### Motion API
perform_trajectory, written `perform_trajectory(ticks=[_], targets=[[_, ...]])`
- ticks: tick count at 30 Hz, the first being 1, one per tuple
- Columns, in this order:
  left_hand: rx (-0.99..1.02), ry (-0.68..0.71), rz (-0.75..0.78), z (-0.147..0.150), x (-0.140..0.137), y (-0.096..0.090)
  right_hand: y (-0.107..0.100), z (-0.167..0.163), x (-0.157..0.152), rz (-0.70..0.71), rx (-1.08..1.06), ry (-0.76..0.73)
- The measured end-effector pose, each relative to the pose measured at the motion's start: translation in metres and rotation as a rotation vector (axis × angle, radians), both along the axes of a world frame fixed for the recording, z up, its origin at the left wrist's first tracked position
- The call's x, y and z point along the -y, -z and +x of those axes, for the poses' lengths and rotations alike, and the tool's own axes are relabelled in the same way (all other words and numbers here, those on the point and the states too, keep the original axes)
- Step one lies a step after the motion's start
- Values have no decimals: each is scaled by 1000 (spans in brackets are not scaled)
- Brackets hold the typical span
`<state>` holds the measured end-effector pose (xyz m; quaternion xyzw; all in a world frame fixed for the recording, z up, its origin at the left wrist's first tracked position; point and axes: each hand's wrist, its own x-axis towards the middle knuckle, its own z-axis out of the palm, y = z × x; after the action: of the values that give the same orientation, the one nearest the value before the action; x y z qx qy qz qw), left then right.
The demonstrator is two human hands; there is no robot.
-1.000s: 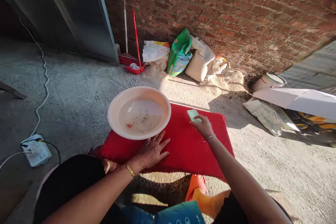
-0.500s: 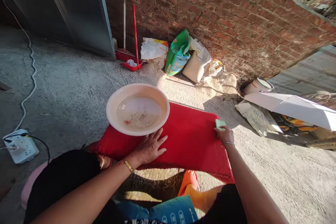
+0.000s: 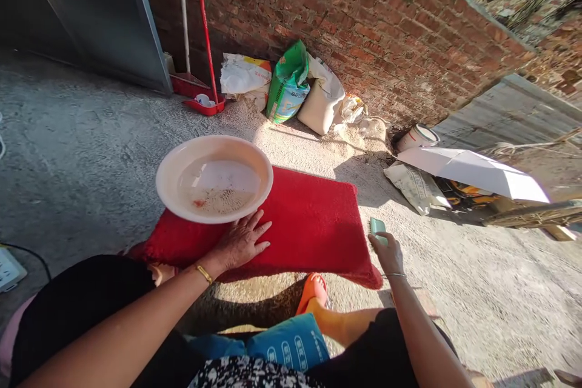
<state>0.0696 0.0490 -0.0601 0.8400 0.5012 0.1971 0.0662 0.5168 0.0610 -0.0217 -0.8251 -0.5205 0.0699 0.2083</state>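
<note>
One green scrub brush point(image 3: 377, 227) sits clasped in the right hand point(image 3: 387, 250), fingers curled on it, just off the red mat's point(image 3: 313, 224) right edge. Left hand point(image 3: 239, 242), fingers spread flat, pins the mat beside the basin point(image 3: 173, 163). Judged step: scrubbing stroke ending; a return onto the mat seems due.

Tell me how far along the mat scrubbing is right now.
Done: the basin of cloudy water sits on the red mat. In hand: the right hand holds a green brush just off the mat's right edge, while the left hand presses the mat flat. Left: no suds show on the mat.
</note>
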Motion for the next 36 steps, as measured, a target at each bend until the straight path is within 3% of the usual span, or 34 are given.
perform_trajectory(ticks=[5, 8, 10, 15, 18, 22, 28, 30, 34, 36], targets=[[-19, -4, 0, -1, -1, -2, 9, -70, -11, 72, 2, -450], [-28, -7, 1, -1, -2, -4, 16, -79, -12, 61, 65, -520], [-41, -6, -2, 0, -2, -4, 20, -64, -11, 51, 105, -425], [-65, 0, -15, 0, -2, -2, 23, 11, 0, -90, 87, 58], [-61, 5, -15, -1, -3, 1, 20, 38, 10, -173, 49, 217], [-69, 17, 3, -2, -4, 5, 19, 20, 28, -101, -22, 243], [-77, 17, 24, -2, -5, 7, 28, -32, 52, 72, -46, -57], [-64, 15, 26, -2, -5, 7, 29, -24, 55, 69, -19, 4], [-61, 23, 33, -2, -6, 7, 25, 4, 60, 67, 7, 295], [-71, 28, 37, -2, -6, 7, 26, 2, 65, 120, -9, 271]])
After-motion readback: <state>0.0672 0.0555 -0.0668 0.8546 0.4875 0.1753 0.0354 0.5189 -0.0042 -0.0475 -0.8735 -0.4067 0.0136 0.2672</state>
